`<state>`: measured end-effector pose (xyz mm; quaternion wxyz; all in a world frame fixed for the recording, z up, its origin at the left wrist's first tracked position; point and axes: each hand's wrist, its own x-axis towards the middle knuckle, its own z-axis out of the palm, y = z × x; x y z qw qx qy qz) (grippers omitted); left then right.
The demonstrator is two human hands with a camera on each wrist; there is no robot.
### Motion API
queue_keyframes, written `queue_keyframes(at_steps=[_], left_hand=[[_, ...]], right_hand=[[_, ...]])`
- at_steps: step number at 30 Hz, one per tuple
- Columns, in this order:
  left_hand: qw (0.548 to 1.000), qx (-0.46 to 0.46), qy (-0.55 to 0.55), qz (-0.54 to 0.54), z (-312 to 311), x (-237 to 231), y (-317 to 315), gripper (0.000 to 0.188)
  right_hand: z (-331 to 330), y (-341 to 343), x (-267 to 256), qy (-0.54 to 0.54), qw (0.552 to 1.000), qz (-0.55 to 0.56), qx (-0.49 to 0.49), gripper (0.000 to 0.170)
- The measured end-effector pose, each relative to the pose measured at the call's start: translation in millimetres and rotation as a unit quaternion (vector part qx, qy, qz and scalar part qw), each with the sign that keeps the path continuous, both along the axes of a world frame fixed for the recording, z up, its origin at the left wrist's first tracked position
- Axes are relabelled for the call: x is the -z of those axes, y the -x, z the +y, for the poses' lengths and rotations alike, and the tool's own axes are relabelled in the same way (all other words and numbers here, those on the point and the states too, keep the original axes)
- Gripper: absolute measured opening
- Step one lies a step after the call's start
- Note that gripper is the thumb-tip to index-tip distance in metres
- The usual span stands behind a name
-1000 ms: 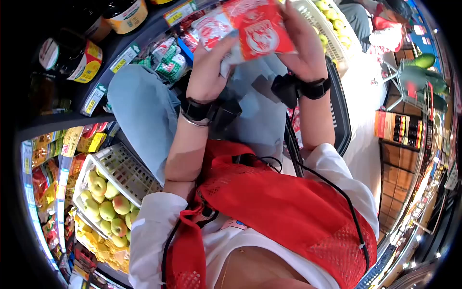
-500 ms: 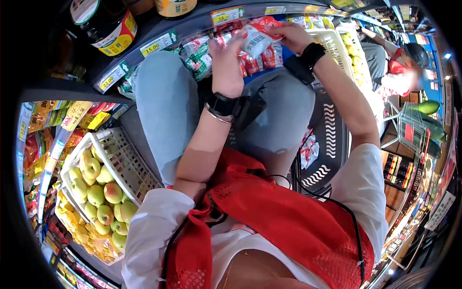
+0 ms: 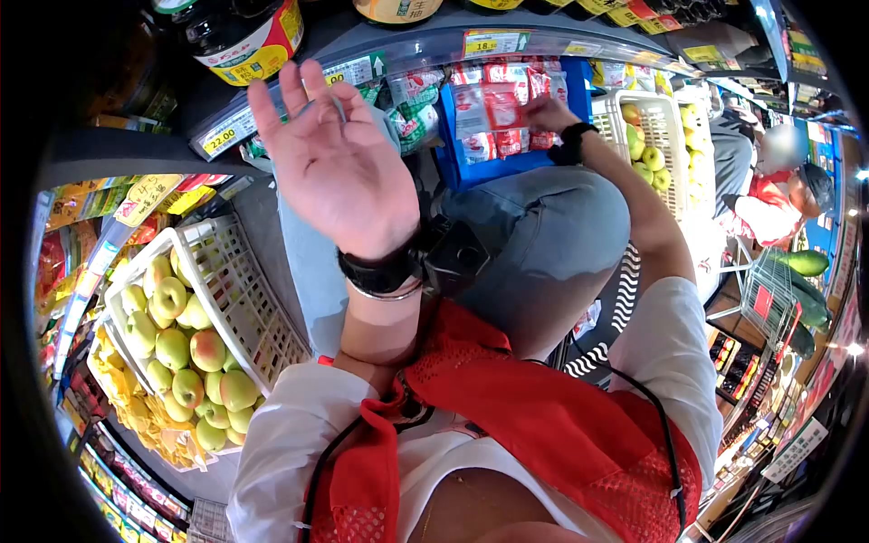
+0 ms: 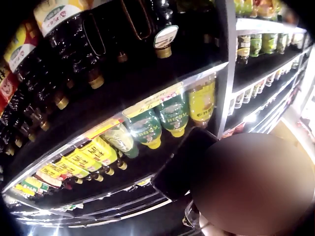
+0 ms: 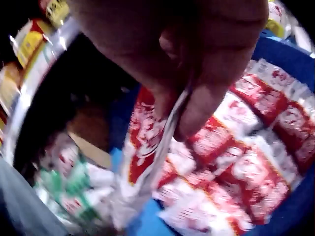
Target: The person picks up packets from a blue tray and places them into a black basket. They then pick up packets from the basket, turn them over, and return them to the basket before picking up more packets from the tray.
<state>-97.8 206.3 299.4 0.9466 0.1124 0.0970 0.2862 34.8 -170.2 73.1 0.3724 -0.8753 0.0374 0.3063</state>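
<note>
My right hand [image 3: 552, 116] pinches a red-and-white plastic packet [image 5: 145, 140] by its edge, over the blue bin [image 3: 516, 167] on the low shelf. Inside that bin lie several like packets [image 5: 253, 169] in rows. In the right wrist view thumb and fingertips meet at the packet's upper edge, and the packet hangs tilted at the bin's near side. Off to the left, my left hand [image 3: 339, 167] is raised with its palm up and fingers spread, holding nothing. It overlaps the shelf's price labels in the head view.
Green-and-white packets [image 3: 416, 122] lie left of the bin. White crates of apples stand at the left [image 3: 244, 299] and right [image 3: 670, 136]. Dark sauce bottles [image 3: 240, 41] line the shelf above. A shopping cart [image 3: 769, 290] and another person [image 3: 769, 204] are farther right.
Both hands held the packet up one second ago. The left hand has let go and moved left, palm up; the right hand has carried the packet to the blue bin.
</note>
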Motion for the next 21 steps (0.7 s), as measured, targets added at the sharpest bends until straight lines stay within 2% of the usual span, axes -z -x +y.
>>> queue_keyframes(at_steps=[1, 2, 3, 5, 6, 7, 8, 9, 11, 13, 15, 16, 17, 18, 19, 21], left_hand=[[1.000, -0.009, -0.005, -0.012, -0.8, 0.3, -0.6, 0.058], [1.000, -0.013, -0.010, -0.004, -3.0, -0.1, -1.4, 0.058], [1.000, -0.011, -0.011, -0.004, -6.2, 2.9, -4.4, 0.058], [0.999, 0.005, -0.044, -0.012, -13.5, 11.2, -10.5, 0.051], [0.999, 0.007, -0.045, -0.012, -20.8, 12.5, -13.9, 0.051], [0.990, 0.064, -0.128, 0.015, -31.9, 12.2, -17.5, 0.046], [0.970, 0.120, -0.209, 0.040, -43.0, 12.2, -20.9, 0.042], [0.942, 0.181, -0.282, 0.000, -54.2, 17.2, -21.9, 0.037], [0.863, 0.299, -0.407, -0.022, -76.1, 20.9, -17.2, 0.035], [0.847, 0.363, -0.386, -0.046, -108.3, 31.7, -8.7, 0.036], [0.840, 0.336, -0.425, -0.037, -134.0, 32.6, 6.5, 0.042], [0.856, 0.358, -0.370, -0.036, -145.5, 34.8, 12.4, 0.042], [0.869, 0.380, -0.314, -0.034, -154.0, 35.6, 17.2, 0.043], [0.848, 0.400, -0.345, -0.035, -157.2, 32.8, 20.8, 0.049], [0.848, 0.400, -0.346, -0.042, -157.3, 28.7, 21.8, 0.049], [0.754, 0.530, -0.378, -0.091, -151.8, 21.1, 19.7, 0.071]], right_hand=[[-6.3, 6.4, 18.0, -0.002, 0.998, 0.043, -0.040, 0.024], [-5.5, 16.2, 32.4, -0.006, 0.998, 0.058, 0.020, 0.030], [-1.4, 16.1, 30.4, -0.007, 0.998, 0.059, 0.021, 0.030], [4.3, 11.2, 18.6, 0.071, 0.992, 0.105, -0.030, 0.044], [1.9, 7.5, 13.3, -0.049, 0.993, 0.104, -0.030, 0.038], [1.1, 7.1, 9.3, -0.052, 0.993, 0.103, -0.027, 0.038], [-0.4, 2.1, 2.7, -0.146, 0.983, 0.099, 0.050, 0.036], [4.8, -2.5, -15.0, -0.238, 0.958, 0.092, 0.127, 0.034], [33.6, -2.5, -67.6, -0.365, 0.902, 0.111, 0.205, 0.034], [56.5, 10.1, -127.7, -0.235, 0.971, -0.006, 0.038, 0.026], [83.9, 27.8, -188.4, -0.226, 0.970, -0.091, 0.005, 0.024], [92.7, 33.1, -210.8, -0.222, 0.970, -0.098, 0.006, 0.024], [100.3, 38.1, -229.9, -0.287, 0.950, -0.120, 0.011, 0.024], [106.8, 42.6, -247.4, -0.352, 0.925, -0.141, 0.014, 0.024], [112.9, 47.5, -263.5, -0.350, 0.925, -0.148, 0.014, 0.024], [125.1, 57.4, -289.4, -0.381, 0.901, -0.206, 0.026, 0.028]])
